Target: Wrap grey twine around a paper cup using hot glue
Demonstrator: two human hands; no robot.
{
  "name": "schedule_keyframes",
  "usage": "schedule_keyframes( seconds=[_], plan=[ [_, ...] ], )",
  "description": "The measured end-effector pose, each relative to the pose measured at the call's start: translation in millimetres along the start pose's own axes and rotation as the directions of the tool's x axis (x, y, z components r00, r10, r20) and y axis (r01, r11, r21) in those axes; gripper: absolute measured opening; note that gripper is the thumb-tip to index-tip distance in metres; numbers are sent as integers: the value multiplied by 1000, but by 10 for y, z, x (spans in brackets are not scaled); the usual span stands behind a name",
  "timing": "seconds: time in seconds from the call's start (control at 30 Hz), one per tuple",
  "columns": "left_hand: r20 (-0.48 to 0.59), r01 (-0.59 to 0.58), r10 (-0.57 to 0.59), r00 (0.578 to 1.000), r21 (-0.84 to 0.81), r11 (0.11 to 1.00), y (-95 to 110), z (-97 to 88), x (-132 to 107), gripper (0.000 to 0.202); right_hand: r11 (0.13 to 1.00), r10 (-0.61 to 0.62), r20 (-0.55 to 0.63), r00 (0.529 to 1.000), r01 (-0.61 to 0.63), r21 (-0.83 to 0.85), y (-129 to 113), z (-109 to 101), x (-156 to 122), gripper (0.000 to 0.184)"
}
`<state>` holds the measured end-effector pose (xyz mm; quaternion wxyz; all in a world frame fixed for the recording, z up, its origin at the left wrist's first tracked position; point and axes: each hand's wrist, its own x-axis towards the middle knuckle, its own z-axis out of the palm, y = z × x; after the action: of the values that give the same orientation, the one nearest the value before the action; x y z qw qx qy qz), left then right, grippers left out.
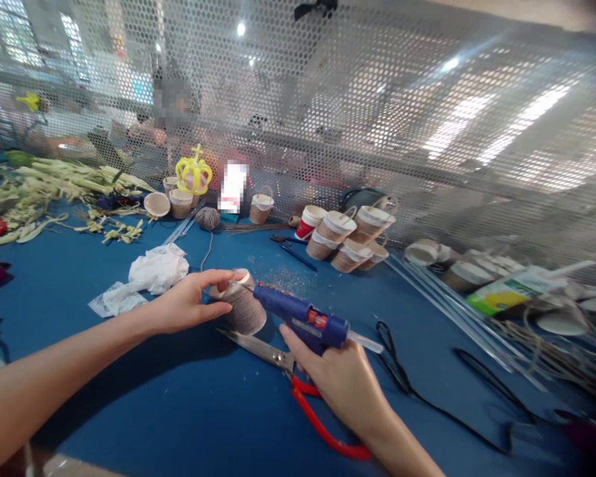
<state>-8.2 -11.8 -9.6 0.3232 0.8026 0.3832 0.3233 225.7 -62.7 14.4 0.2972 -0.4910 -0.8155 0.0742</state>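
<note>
My right hand [345,371] is wrapped round a blue hot glue gun [288,306] with a clear glue stick [366,342] poking from its back. The gun's nozzle points left, at the rim of a small paper cup [248,311] covered in grey-brown yarn. Fingers and thumb of my left hand [193,301] grip that cup at its upper left side; it leans on the blue table. Below the gun lie scissors with red handles [318,424], their blades reaching toward the cup's base. From behind my left hand a yarn strand runs back to a grey yarn ball [208,218].
Crumpled white cloth [159,270] lies left of the cup. Finished-looking small buckets [350,255] are stacked at the back, near blue pliers [295,252]. Clear glue sticks [447,311] and a black cord [427,401] lie right. A perforated metal screen [288,86] borders the table's far side.
</note>
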Motion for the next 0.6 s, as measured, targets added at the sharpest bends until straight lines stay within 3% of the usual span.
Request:
schedule_keyframes(
  seconds=[0.17, 0.4, 0.6],
  plan=[
    [58, -29, 29, 998, -3, 1000, -16, -41, 4, 50, 999, 17, -8, 1000, -17, -32, 94, 7, -20, 23],
    [67, -32, 31, 997, 8, 999, 9, -48, 13, 49, 999, -40, -31, 999, 39, -15, -18, 2, -7, 22],
    [78, -31, 30, 996, 16, 999, 22, -58, 6, 51, 999, 20, -29, 999, -19, 32, 19, 3, -19, 22]
  ],
)
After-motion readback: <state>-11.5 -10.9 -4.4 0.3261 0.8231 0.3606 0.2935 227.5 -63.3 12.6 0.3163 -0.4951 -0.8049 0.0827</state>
